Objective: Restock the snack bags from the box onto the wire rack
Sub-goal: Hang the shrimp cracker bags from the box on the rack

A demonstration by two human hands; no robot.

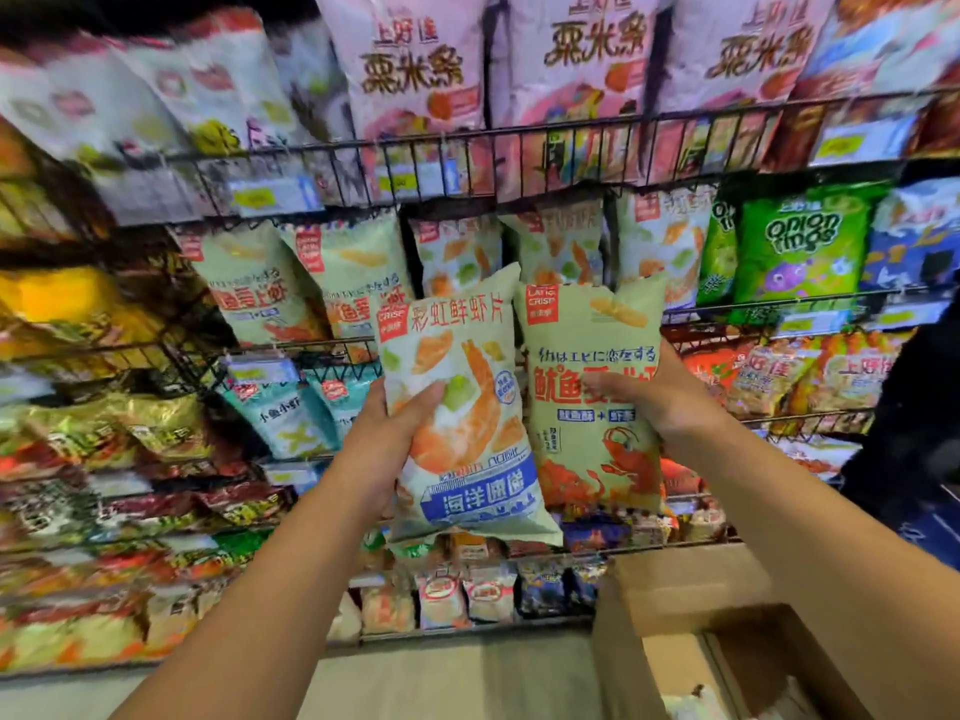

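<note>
Hands at centre frame each hold one snack bag upright before the wire rack (519,142), well above the cardboard box (675,589) at lower right.

Left hand (384,439): grips the shrimp chip bag (467,356) at its left edge, thumb laid across the front, remaining fingers hidden behind the pack. The bag is pale cream-green and puffed. It has a red brand square at its upper left, orange characters along the top, a large prawn picture at mid-panel and a blue band with white characters near the bottom. It is tilted slightly, top leaning left.

Right hand (660,402): holds the green lobster-print bag (587,459) at its right edge, thumb on the front and blurred, fingers behind. This bag is light green, with a red brand square at upper left, large orange characters across the middle and a red lobster drawing at the base.

The two bags stand just beside each other; the shrimp bag's lower right corner overlaps the other.

Matching green bags (254,288) stand on the shelf behind at left, with an onion rings bag (802,252) at right and pink bags (415,59) on the top tier.
</note>
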